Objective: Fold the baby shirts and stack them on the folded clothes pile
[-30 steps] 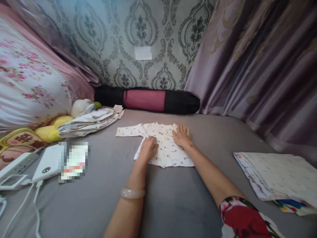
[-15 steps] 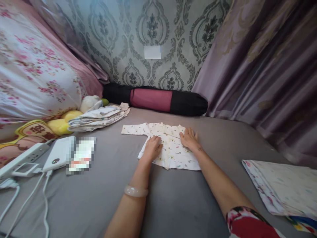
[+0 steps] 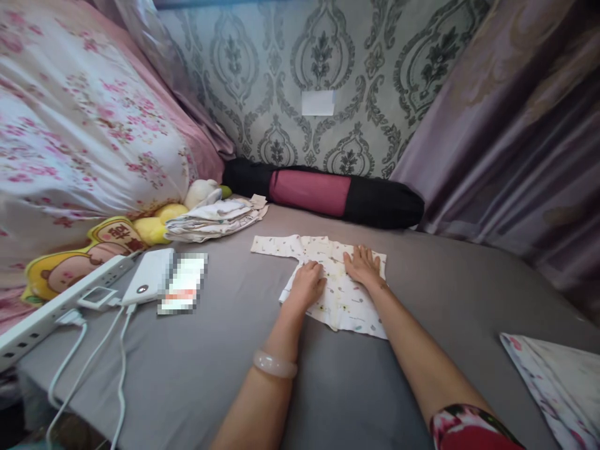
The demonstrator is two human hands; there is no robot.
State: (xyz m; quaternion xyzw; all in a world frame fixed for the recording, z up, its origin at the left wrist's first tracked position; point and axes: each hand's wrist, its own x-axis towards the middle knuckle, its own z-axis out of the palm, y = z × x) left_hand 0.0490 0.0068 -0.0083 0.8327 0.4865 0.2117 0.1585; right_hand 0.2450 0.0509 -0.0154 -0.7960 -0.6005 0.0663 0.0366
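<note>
A small white baby shirt [image 3: 344, 306] with a tiny print lies flat on the grey bed sheet [image 3: 225, 356], its left sleeve stretched out to the side. My left hand [image 3: 307, 286] rests on the left half of its body, fingers slightly bent and thumb apart. On the upper right part of the shirt lies my right hand [image 3: 364, 265], palm down with fingers spread. Cloth shows past those fingertips on the right; the hand hides part of the sleeve there.
Folded clothes [image 3: 213, 219] lie at the back left beside plush toys [image 3: 152, 230]. A power bank [image 3: 149, 275] with cables, a power strip [image 3: 105, 278] and a blurred flat item [image 3: 184, 284] are at left. A long black-and-red bag [image 3: 309, 192] lies along the wall; folded cloth [image 3: 557, 381] sits right.
The view has swung left, so everything sits further right. My right hand has shifted inward on the shirt, and cloth now shows to its right. My left hand's fingers are a little more bent.
</note>
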